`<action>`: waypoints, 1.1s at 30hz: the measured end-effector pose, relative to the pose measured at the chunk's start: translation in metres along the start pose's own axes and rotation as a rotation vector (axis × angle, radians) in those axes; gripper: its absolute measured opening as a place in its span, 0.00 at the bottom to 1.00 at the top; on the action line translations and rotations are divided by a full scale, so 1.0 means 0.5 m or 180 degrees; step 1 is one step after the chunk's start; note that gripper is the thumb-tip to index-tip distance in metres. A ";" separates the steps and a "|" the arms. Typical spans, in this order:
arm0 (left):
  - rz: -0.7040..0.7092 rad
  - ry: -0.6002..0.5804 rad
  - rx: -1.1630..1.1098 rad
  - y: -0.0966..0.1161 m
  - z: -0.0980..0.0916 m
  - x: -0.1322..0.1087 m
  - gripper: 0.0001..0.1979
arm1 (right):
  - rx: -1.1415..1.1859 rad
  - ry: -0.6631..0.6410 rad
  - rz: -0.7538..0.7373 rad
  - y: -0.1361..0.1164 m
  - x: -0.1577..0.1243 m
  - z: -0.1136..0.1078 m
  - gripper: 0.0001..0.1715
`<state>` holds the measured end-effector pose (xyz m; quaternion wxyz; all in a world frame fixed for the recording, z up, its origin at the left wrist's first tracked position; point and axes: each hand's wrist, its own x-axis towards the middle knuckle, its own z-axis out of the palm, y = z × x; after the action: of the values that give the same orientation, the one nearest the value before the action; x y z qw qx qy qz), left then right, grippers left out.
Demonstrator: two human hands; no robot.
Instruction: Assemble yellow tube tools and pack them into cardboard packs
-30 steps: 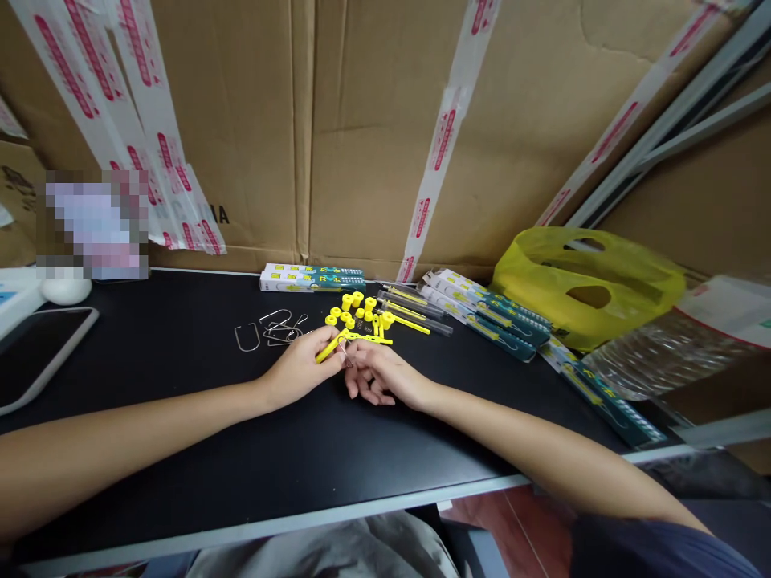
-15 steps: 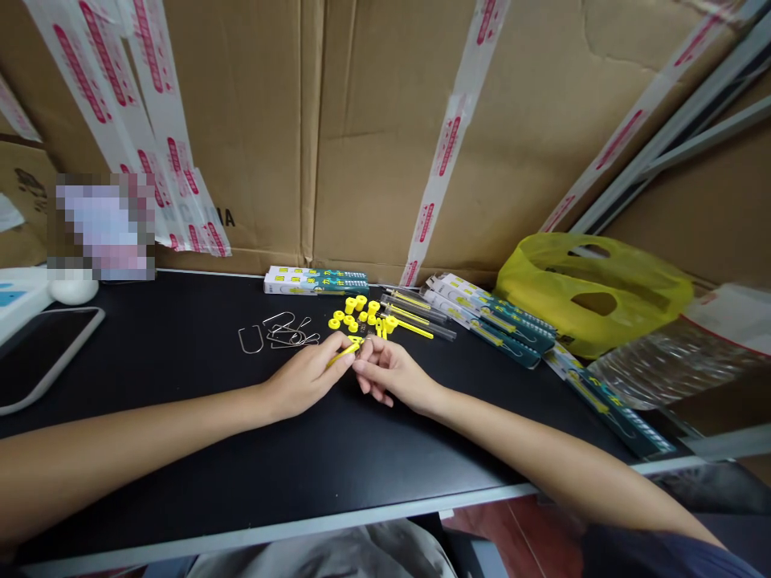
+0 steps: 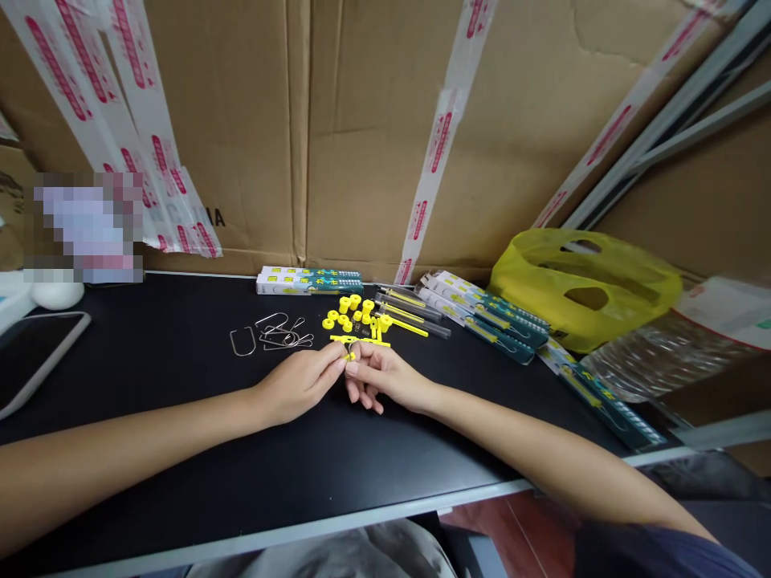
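My left hand (image 3: pixel 301 384) is closed, its thumb and fingers pinching a small yellow plastic piece (image 3: pixel 348 356), mostly hidden by the fingertips. My right hand (image 3: pixel 389 376) meets it from the other side, thumb and index finger pinched on a small bent metal wire (image 3: pixel 351 348) at the yellow piece; its other fingers curl loosely. Just behind the fingers lie yellow plastic strips (image 3: pixel 374 343), yellow caps (image 3: pixel 344 305) and small dark springs (image 3: pixel 365 331). Left of these is a loose pile of bent wire hooks (image 3: pixel 289 333), with one wire loop (image 3: pixel 243 341) apart.
Clear tubes with yellow rods (image 3: pixel 409 309) lie behind my right hand. Printed boxes (image 3: pixel 310 281) stand at the back, and more boxes (image 3: pixel 487 309) lie right, by a yellow plastic bag (image 3: pixel 578 281). A phone (image 3: pixel 42 353) rests on the black table (image 3: pixel 301 474) at left.
The yellow rod that stuck out along my left fingers has turned, and only a small yellow bit shows at the fingertips. Both hands stay together; the view has shifted slightly.
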<state>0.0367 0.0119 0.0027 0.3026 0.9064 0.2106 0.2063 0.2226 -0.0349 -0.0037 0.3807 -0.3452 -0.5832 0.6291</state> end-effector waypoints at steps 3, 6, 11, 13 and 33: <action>-0.0107 0.0117 -0.0058 0.003 -0.001 0.002 0.13 | -0.0147 0.0048 -0.0061 0.004 0.000 0.005 0.21; -0.0143 0.0158 -0.0092 0.006 -0.002 0.004 0.14 | -0.0226 0.0239 -0.0193 0.009 0.000 0.010 0.21; -0.0082 0.0272 -0.0053 0.009 -0.003 0.003 0.14 | -0.0155 0.0451 -0.0254 0.013 0.000 0.013 0.21; -0.0068 0.0269 -0.0015 0.008 -0.003 0.001 0.14 | -0.0101 0.0428 -0.0212 0.013 0.000 0.013 0.21; 0.0065 -0.0226 0.0285 -0.006 -0.007 0.002 0.13 | -0.0198 0.0196 0.0059 0.002 -0.007 0.002 0.23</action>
<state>0.0351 0.0159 0.0036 0.2669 0.9278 0.1995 0.1675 0.2232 -0.0385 -0.0047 0.3817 -0.3814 -0.5873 0.6033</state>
